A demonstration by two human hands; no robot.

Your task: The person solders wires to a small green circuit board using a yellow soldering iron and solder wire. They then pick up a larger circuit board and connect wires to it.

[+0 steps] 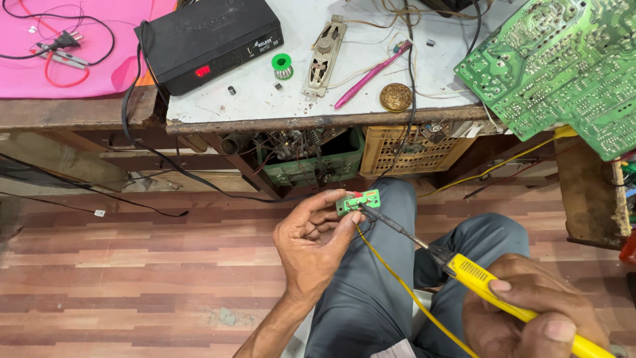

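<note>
Pinched between left hand point(310, 240) fingertips at frame centre, the small green circuit board point(358, 201) meets the soldering iron point(464, 268), whose long axis slants down-right to the right hand point(530, 308) clenched around its yellow handle.

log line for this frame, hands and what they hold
left hand: pinches small green board | right hand: grips yellow soldering iron | tip on board | yellow wire hangs from board over lap

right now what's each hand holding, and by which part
Left hand pinches a small green circuit board by its lower edge; right hand grips the yellow soldering iron by its handle.
</note>
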